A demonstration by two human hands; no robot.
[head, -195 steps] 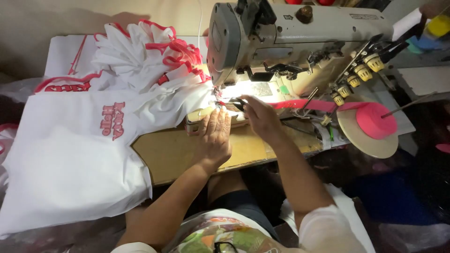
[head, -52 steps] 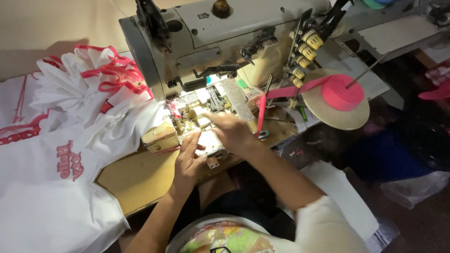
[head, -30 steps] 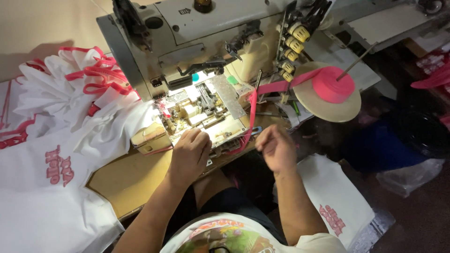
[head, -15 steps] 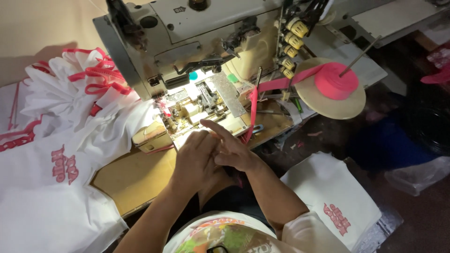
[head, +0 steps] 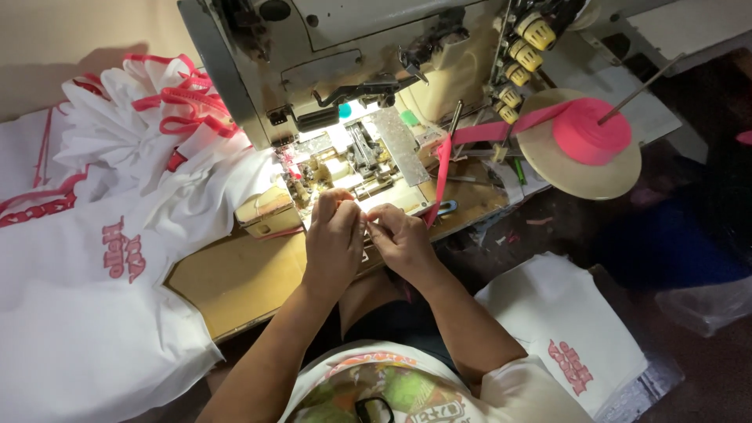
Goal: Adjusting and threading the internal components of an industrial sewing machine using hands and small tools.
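Fingertips of the left hand (head: 333, 239) and right hand (head: 401, 239) met, pinched closed on something too small to tell, before the lit sewing machine (head: 345, 94) on the bench (head: 235, 282).

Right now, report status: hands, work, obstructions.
Both hands, left and right, fingertips together below the sewing machine bed. Pinched item too small to tell. Pink tape hangs alongside.
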